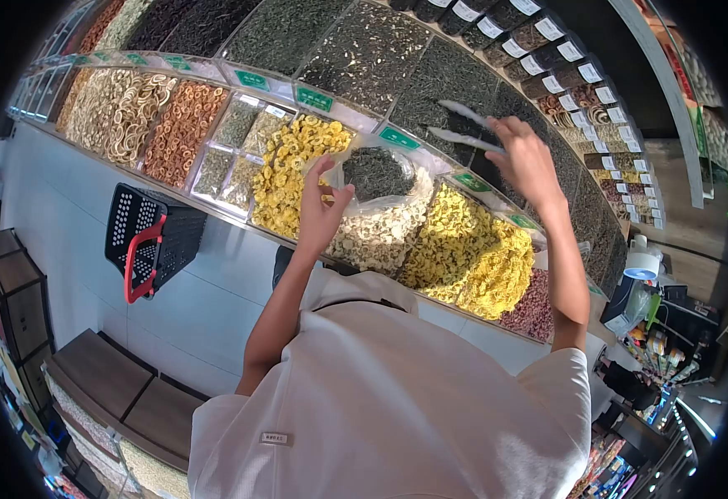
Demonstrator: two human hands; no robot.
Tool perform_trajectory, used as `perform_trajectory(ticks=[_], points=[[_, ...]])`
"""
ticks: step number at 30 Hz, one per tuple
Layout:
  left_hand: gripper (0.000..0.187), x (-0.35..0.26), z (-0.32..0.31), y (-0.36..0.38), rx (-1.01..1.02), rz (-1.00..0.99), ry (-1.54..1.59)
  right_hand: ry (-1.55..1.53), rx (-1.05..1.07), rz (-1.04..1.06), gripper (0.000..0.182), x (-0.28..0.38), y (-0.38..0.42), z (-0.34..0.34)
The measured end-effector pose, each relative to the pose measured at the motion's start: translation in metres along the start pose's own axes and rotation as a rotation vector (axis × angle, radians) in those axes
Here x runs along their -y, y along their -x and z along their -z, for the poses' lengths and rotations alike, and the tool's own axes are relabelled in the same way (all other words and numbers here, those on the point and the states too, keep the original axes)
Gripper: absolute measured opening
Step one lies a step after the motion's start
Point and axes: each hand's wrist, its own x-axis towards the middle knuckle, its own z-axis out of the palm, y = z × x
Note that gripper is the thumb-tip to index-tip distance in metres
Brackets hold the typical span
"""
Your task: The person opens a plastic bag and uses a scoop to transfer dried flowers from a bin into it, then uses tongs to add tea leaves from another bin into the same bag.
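My left hand (324,208) pinches the rim of a clear plastic bag (380,176) with dark dried leaves inside. The bag hangs open above bins of yellow dried flowers (291,166) and pale dried slices (380,237). Farther right, my right hand (523,158) is closed on metal tongs (472,137), whose two arms are spread apart and point left over a bin of dark dried leaves (434,91). Nothing can be made out between the tong tips.
A black shopping basket (177,229) with a red handle stands on the floor at left. Labelled jars (547,62) line the upper right. Green price tags (314,98) run along the divider between bin rows. Brown benches (102,374) are at lower left.
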Motion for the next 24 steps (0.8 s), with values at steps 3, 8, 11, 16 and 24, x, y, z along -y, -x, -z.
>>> perform_trajectory(ticks=[3, 8, 11, 16, 24], points=[[0.068, -0.001, -0.002, 0.000, 0.025, 0.035, -0.004, 0.059, -0.006, -0.099, 0.053, -0.018, -0.019, 0.002], [0.067, 0.013, -0.002, -0.004, 0.017, 0.009, 0.010, -0.048, 0.111, -0.211, 0.035, -0.012, -0.066, -0.040], [0.065, 0.012, 0.003, -0.006, 0.012, 0.032, -0.029, -0.048, 0.205, -0.266, 0.032, -0.005, -0.081, -0.048], [0.063, 0.009, 0.009, -0.003, 0.014, 0.067, 0.039, -0.084, 0.222, -0.337, 0.032, -0.025, -0.081, -0.041], [0.065, 0.028, 0.005, -0.009, 0.016, 0.000, 0.021, -0.217, 0.220, -0.439, 0.044, -0.019, -0.076, -0.054]])
